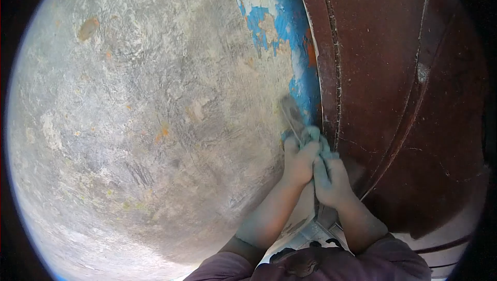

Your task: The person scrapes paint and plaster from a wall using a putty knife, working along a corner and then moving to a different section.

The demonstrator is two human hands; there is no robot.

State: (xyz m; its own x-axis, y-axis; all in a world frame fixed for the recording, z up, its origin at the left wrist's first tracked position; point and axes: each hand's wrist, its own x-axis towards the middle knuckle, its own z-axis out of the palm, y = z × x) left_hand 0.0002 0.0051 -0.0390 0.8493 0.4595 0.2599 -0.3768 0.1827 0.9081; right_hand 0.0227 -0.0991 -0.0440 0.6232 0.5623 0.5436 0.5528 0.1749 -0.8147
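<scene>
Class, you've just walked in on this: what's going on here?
A person's left hand seems to grip a blurred object, too smeared to identify, with the right hand close beside it. They are working at the edge of a mottled grey surface, where patchy blue paint borders a dark brown panel. Some of the blue is missing, exposing paler patches.

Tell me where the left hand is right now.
The left hand is just right of centre in the lower half of the head view, close beside the right hand, below the peeling blue paint and left of the brown panel.
</scene>
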